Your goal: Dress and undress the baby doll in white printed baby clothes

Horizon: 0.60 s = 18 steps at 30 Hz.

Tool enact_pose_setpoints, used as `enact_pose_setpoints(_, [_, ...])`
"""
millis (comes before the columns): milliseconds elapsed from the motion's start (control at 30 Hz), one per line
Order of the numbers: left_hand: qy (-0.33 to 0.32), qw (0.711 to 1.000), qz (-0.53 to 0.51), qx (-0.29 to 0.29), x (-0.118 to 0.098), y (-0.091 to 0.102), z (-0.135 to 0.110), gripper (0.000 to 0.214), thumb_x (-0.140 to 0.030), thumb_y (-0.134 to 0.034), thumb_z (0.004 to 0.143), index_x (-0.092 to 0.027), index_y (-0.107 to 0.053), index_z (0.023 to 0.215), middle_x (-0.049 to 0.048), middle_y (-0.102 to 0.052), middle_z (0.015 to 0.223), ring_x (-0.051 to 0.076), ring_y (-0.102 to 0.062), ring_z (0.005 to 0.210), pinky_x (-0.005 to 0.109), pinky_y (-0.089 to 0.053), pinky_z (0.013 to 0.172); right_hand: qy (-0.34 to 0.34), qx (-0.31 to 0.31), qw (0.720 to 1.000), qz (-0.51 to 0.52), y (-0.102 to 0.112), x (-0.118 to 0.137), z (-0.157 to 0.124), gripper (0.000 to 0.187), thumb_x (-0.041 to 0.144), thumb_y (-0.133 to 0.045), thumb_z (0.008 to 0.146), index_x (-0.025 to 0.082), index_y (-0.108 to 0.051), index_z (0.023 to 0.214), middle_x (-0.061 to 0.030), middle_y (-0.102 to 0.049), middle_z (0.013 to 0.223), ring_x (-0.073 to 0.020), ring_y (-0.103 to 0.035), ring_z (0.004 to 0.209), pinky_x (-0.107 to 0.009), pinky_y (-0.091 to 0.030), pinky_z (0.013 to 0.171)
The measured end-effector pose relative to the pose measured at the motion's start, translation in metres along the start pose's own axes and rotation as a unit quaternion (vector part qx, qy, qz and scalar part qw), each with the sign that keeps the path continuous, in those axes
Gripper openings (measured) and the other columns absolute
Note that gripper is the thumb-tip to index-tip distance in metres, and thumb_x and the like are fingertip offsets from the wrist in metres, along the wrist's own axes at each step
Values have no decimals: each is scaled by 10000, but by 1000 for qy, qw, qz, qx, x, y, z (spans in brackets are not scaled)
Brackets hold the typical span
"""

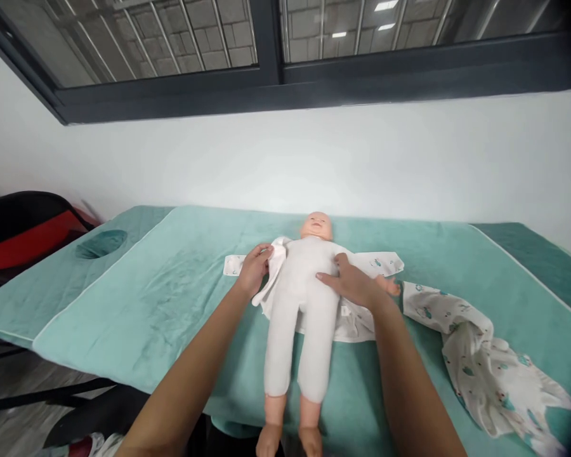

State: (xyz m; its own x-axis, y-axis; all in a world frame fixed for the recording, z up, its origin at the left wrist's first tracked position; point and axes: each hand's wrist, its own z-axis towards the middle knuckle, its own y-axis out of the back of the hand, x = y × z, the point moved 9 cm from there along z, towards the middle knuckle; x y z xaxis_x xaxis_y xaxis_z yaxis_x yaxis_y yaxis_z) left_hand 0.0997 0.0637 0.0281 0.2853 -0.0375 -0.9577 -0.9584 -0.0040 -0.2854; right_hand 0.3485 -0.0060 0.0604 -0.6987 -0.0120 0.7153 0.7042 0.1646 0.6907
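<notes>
A baby doll (pixel 309 273) with a white cloth body lies on its back, head toward the wall. Its feet reach the near edge of the bed. Beneath it is spread a white printed baby shirt (pixel 356 327), with sleeves out to both sides. My left hand (pixel 255 270) pinches the shirt's left front edge beside the doll's chest. Against the doll's right-hand side of the torso rests my right hand (pixel 354 279), thumb and fingers apart. One doll hand shows just beyond my right wrist.
White printed baby pants (pixel 485 362) lie crumpled at the right on the green padded bed (pixel 171 317). A face hole (pixel 101 244) opens at the bed's left end. Behind are a white wall and a dark-framed window (pixel 271 82). A red and black chair (pixel 33 235) stands left.
</notes>
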Motion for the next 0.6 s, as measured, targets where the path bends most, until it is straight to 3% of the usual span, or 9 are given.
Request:
enact_pose_setpoints(133, [-21,994,107,-17,-26,-18,9,327,-408,-773,674,-192,-665,894,-52,-558,638,73,-453,505,194,-326,468,43,-3,991,124,-20,4,14,721,604,-607,845,222,-329,1389,-129,-581,1275,-277,-609,1130,-360,-475,915])
enact_pose_setpoints(233, [6,989,145,-12,-44,-27,14,299,-381,-792,646,-173,-689,834,-50,-515,554,68,-379,434,207,-235,410,51,-1,978,202,-36,1,24,729,593,-598,845,245,-271,1395,-113,-550,1302,-237,-610,1125,-362,-491,944])
enact_pose_setpoints(367, [37,982,182,20,-70,-46,-2,297,-319,-815,630,-152,-734,862,22,-623,653,106,-498,502,220,-323,439,50,-46,961,270,-45,-3,29,671,552,-547,870,229,-244,1374,-143,-429,1432,-206,-545,1241,-335,-474,1007])
enact_pose_setpoints(433, [46,974,207,78,-82,-68,-24,318,-277,-822,639,-158,-756,926,61,-676,759,142,-577,598,231,-399,484,55,-49,954,291,-47,-2,29,663,528,-538,873,220,-236,1376,-154,-395,1460,-202,-528,1268,-329,-471,1016])
enact_pose_setpoints(600, [106,919,216,311,-84,-141,-102,340,-282,-790,713,-211,-754,1043,116,-726,1006,240,-689,745,299,-514,555,88,-60,960,258,-45,2,29,657,531,-528,869,205,-273,1380,-161,-365,1483,-224,-417,1380,-369,-381,1110])
